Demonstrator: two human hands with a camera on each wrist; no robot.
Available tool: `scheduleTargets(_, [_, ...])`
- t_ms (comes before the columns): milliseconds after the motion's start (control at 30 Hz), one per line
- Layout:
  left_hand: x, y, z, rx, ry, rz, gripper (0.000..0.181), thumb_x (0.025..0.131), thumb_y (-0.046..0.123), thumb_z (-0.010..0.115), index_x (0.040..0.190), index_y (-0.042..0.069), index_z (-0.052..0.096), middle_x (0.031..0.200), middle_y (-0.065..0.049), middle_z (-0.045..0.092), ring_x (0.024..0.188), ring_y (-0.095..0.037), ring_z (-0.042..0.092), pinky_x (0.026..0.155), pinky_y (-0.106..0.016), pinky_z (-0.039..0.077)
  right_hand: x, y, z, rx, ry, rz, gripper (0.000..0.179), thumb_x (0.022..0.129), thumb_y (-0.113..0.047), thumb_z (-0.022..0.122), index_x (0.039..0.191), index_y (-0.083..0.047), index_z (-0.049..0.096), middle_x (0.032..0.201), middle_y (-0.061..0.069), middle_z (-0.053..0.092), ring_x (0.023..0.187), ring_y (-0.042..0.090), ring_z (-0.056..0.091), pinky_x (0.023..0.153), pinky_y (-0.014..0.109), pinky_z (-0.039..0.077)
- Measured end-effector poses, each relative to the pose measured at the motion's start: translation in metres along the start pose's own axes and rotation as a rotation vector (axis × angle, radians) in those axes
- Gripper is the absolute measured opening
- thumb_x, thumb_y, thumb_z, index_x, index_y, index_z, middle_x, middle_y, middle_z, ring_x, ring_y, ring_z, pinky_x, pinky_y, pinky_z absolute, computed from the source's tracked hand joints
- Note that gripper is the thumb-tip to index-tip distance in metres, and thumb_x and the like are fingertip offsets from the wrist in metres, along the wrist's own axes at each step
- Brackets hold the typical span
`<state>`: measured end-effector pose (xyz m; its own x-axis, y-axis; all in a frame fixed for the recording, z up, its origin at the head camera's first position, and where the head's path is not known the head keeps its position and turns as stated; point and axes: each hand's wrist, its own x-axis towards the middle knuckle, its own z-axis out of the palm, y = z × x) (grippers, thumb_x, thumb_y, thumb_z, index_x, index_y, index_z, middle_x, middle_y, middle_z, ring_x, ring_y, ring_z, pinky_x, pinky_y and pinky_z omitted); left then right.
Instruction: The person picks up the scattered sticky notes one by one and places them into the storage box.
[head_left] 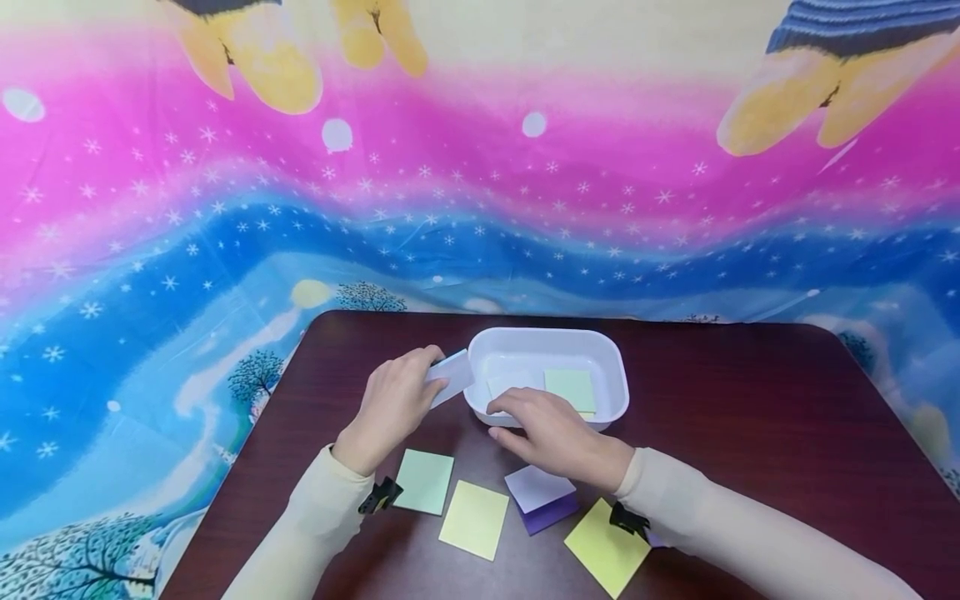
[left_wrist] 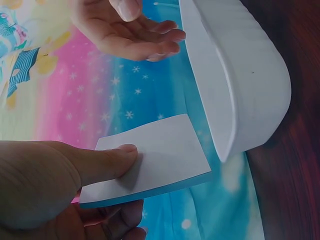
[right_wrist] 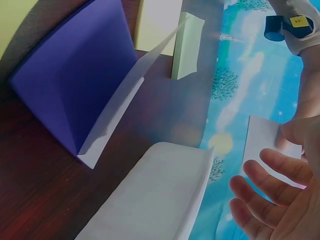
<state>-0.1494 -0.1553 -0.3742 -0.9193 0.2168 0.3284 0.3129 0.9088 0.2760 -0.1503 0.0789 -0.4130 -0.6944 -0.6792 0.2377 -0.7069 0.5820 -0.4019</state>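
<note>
My left hand pinches a blue sticky-note pad, thumb on its pale top face and fingers beneath. The pad is tilted at the left rim of a white plastic tub. Over the tub's front rim hovers my right hand, its fingers loosely bent and holding nothing. Inside the tub lie a light green pad and a pale sheet, partly hidden by the right hand.
In front of the tub lie a mint green pad, a pale yellow pad, a purple pad with its lilac top sheet lifted, and a brighter yellow pad. A printed cloth hangs behind the dark table.
</note>
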Motion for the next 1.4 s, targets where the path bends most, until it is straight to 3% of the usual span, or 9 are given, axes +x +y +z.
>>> scheduleTargets(567, [0.005,0.009,0.007,-0.011,-0.005,0.054,0.024,0.087,0.018,0.081,0.108,0.012,0.070,0.094,-0.005,0.074,0.075,-0.018,0.068,0.064,-0.038,0.054,-0.007,0.007,-0.004,-0.026,0.028,0.031,0.027,0.095,-0.027,0.070,0.119,-0.013,0.070,0.114,0.000,0.074,0.105,0.016,0.070,0.090,0.038,0.057])
scheduleTargets(1400, [0.010,0.016,0.017,-0.024,-0.015,0.079,0.026,0.087,0.019,0.080,0.110,0.012,0.069,0.097,-0.005,0.076,0.077,-0.019,0.069,0.066,-0.038,0.054,-0.009,0.013,-0.009,-0.039,0.060,0.034,0.029,0.096,-0.028,0.070,0.120,-0.012,0.070,0.115,0.001,0.074,0.106,0.017,0.071,0.090,0.039,0.057])
